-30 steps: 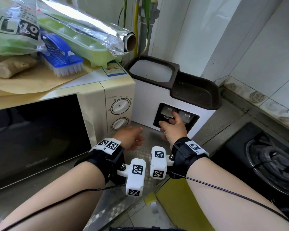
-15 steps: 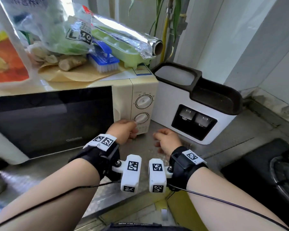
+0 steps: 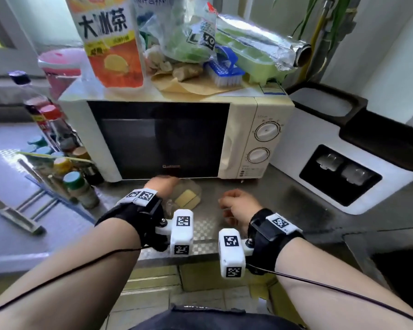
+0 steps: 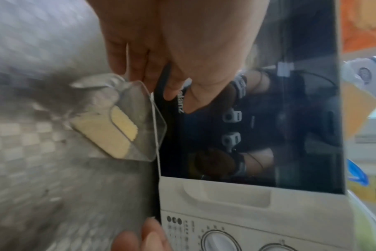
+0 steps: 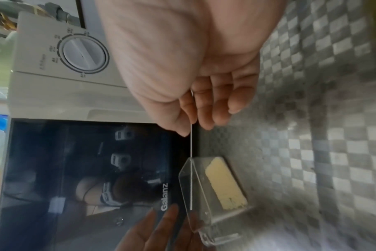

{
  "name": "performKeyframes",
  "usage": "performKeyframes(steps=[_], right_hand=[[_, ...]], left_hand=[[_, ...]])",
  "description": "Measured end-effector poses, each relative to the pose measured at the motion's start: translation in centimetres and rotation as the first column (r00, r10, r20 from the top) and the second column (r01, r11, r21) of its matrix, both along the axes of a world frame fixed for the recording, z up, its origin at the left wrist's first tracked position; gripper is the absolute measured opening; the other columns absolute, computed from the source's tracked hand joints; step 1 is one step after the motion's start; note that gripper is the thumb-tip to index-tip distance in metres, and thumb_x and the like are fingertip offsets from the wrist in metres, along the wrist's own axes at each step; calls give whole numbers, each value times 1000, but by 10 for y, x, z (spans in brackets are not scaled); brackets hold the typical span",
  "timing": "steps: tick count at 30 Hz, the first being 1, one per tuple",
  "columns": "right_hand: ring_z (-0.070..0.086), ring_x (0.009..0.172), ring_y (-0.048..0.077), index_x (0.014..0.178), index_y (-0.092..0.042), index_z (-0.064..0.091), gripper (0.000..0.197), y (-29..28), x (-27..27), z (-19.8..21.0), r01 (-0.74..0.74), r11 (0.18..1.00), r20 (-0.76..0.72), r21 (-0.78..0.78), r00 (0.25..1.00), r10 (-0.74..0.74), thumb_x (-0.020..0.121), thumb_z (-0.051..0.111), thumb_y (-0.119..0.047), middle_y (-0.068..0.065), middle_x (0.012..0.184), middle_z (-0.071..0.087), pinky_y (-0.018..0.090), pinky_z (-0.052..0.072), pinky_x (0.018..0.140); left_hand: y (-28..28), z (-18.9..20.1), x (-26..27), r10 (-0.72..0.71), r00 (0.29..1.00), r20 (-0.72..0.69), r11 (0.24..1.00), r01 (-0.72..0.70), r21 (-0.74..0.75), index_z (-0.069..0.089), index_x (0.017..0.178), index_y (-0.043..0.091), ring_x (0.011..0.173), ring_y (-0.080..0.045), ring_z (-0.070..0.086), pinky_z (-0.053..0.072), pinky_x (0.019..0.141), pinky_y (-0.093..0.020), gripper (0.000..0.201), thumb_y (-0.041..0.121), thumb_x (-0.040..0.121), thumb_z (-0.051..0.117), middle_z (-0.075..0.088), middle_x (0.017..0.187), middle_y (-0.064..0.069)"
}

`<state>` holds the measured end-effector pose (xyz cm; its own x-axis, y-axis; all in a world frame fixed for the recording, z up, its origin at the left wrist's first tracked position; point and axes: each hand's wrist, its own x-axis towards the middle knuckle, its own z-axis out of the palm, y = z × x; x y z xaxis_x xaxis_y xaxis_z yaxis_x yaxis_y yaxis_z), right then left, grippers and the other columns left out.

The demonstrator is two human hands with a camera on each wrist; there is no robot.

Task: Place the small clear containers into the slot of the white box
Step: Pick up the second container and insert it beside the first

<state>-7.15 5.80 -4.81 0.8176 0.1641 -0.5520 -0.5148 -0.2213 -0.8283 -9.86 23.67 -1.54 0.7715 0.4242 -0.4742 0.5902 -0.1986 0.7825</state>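
Clear container (image 3: 186,196) sits just beside the left hand (image 3: 161,188), seemingly untouched.

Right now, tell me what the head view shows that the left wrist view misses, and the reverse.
Only the head view shows the white box with two small clear containers already in its dark slot, and the right hand.

Only the left wrist view shows the left hand's fingers just above the clear container's rim.

Both show the clear container with a yellow block on the steel counter, the cream microwave and the left hand.
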Motion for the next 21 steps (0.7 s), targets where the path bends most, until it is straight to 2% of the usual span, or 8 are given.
performKeyframes(steps=[3,5,7,11,13,15,18,21], right_hand=[[41,50,15,81,-19,48,17,2,-6,-6,-36,999,-14,-26,999,35,84,57,-5,5,64,50,21,36,44],[45,49,16,91,-18,50,15,1,-8,-11,-41,998,-10,-54,999,41,83,57,-7,4,65,52,23,38,46],[47,50,15,99,-16,50,20,-3,-10,-15,-38,997,-1,-73,999,38,83,56,-4,5,67,52,23,38,45],[46,51,20,107,-12,48,34,-20,-12,-19,6,997,-4,-78,1000,-7,76,54,1,9,69,52,27,40,48],[47,52,18,107,-12,48,37,-28,-11,-21,-4,995,23,-102,1000,7,73,61,-2,8,70,53,26,39,48],[48,53,16,97,-14,53,32,-31,-10,-23,-6,991,64,-135,998,14,71,69,-8,5,68,55,25,39,47],[51,54,18,70,-20,57,18,-30,-6,-27,42,985,106,-167,994,-25,65,73,-14,2,64,59,29,43,55],[53,53,21,59,-19,59,16,-36,1,-28,159,976,126,-149,982,-140,68,70,-12,1,59,61,27,45,52]], left_hand=[[-4,-11,-8,50,999,-6,994,-50,-99,59,120,2,87,-25,55,45,65,-24,37,21,89,52,59,126,-22],[-11,-15,-9,68,998,-18,990,-70,-123,64,86,12,76,-23,53,51,79,-34,16,26,86,55,62,97,-16],[-19,-20,-8,56,998,-41,985,-62,-161,53,67,17,77,-26,55,51,90,-45,19,27,82,56,57,78,-9],[-46,-21,-7,-1,1000,-25,955,-7,-296,52,73,13,68,-26,49,50,81,-54,14,24,82,56,50,66,-10],[-57,-20,-7,-37,999,-13,953,31,-302,50,77,13,59,-23,47,52,69,-44,14,24,82,57,51,60,-9],[-66,-21,-4,-57,998,5,953,56,-297,49,81,10,55,-21,47,42,58,-29,13,21,85,56,53,55,-6],[-78,-20,2,-101,995,27,945,104,-311,50,88,11,54,-17,51,40,53,-25,9,19,87,54,48,70,-7],[-88,-19,10,-146,988,56,919,156,-363,51,85,15,52,-14,45,34,50,-22,5,17,90,52,43,68,-5]])
